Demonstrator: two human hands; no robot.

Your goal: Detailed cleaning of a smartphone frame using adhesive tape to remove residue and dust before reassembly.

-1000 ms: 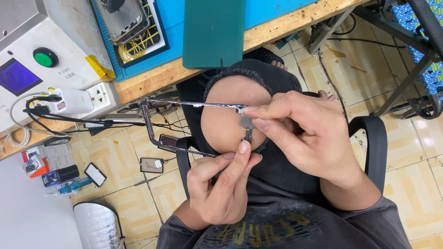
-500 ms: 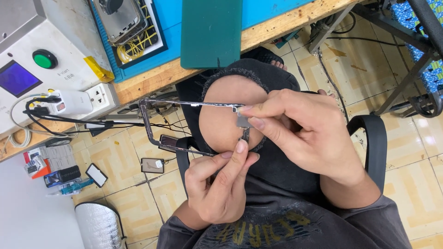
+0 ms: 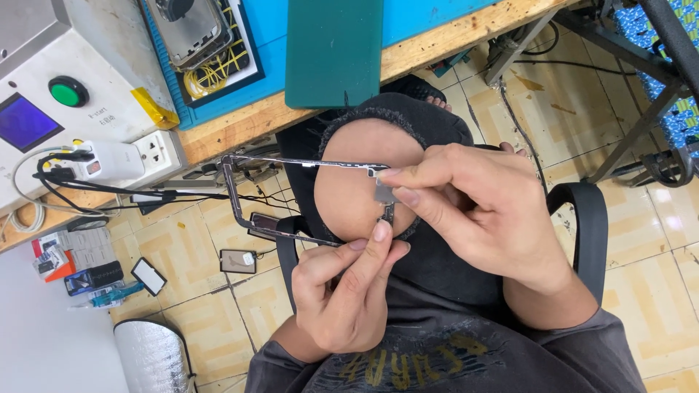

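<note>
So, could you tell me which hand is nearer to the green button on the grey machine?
Left. The left hand sits below-right of the green button; the right hand lies farther right.

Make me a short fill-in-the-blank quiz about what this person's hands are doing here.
1. Both hands pinch a thin rectangular metal ____, through which a bare knee shows.
2. The right hand grips its corner from ____.
3. The left hand pinches it from ____.
4. The button on the white machine is ____.

Missing words: frame; above; below; green
</note>
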